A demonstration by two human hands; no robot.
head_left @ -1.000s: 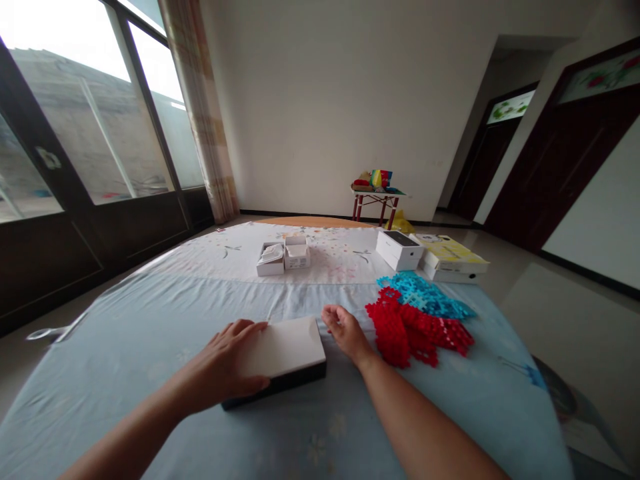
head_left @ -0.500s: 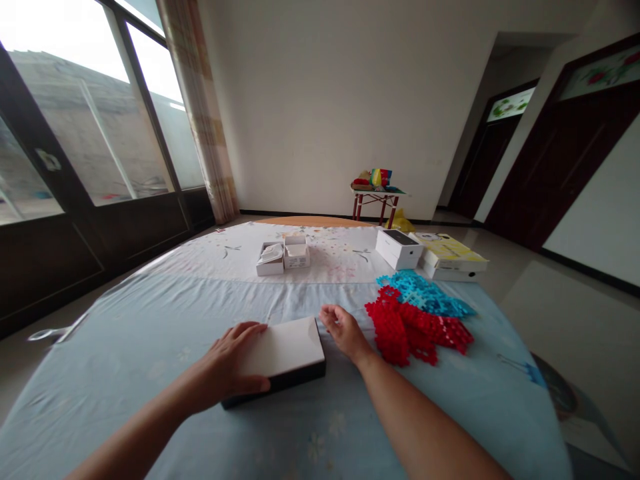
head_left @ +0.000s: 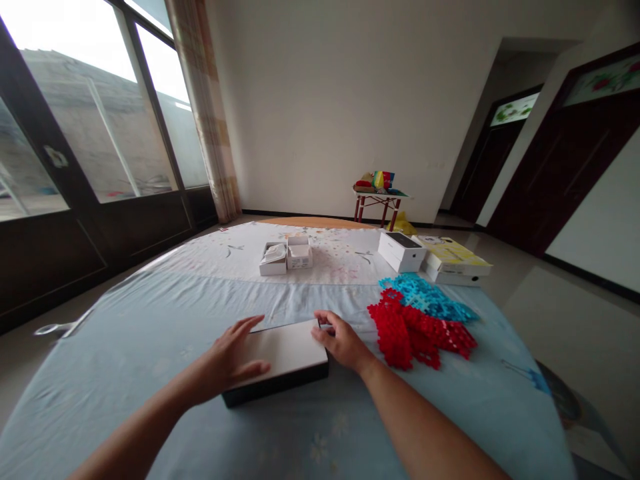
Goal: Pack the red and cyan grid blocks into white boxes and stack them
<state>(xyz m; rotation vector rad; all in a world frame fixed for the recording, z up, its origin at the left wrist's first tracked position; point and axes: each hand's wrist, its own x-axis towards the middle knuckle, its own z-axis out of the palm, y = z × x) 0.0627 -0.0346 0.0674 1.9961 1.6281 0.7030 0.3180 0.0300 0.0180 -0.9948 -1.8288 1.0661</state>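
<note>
On the near half of the round table, I see the right hand (head_left: 343, 341) with its fingers bent at the right end of a flat box with a white top and black sides (head_left: 283, 357), thumb over the top's edge; whether it grips firmly I cannot tell. The left hand (head_left: 233, 360) spreads wide across the box's left end, thumb and fingers apart over the white top, and I can't make out how much of it touches. The box lies flat, slightly slanted, on the pale blue tablecloth (head_left: 165, 427). To the right of the right hand I find a heap of red lace-like pieces (head_left: 417, 333), touching a blue heap of the same kind (head_left: 427, 297) just behind it. Beyond, on the white floral cloth (head_left: 220, 257), two small open white boxes (head_left: 299, 253) sit side by side, and a white phone box (head_left: 401, 252) stands by a yellow-and-white box (head_left: 455, 259). A small side table (head_left: 380, 195) holds colourful items near the far wall.
</note>
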